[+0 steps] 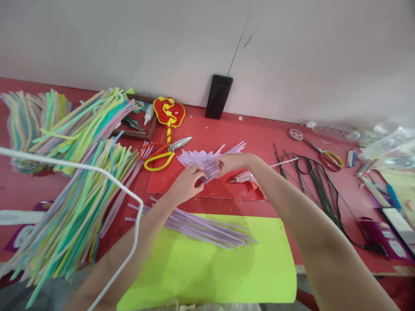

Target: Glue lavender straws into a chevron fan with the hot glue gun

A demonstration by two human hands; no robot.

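Observation:
A fan-shaped piece of short lilac pipe cleaners [202, 159] lies on a red board [165, 183] in the middle of the table. My left hand [189, 182] rests at its lower left edge, its curled fingers closed on the stems. My right hand [229, 164] grips the right side, with the fingertips partly hidden. A pink glue gun [244, 176] lies beside my right forearm. Loose lilac pipe cleaners [210, 229] lie in front of me on a yellow-green sheet [214, 272]. Scissors with red and yellow handles [162, 155] lie to the left.
Big bundles of pastel pipe cleaners [74, 190] cover the left side, crossed by a white bar [129, 190]. A black phone [219, 96] leans on the wall. Dark green stems [317, 185], another pair of scissors [324, 153] and plastic bottles [337, 131] lie right.

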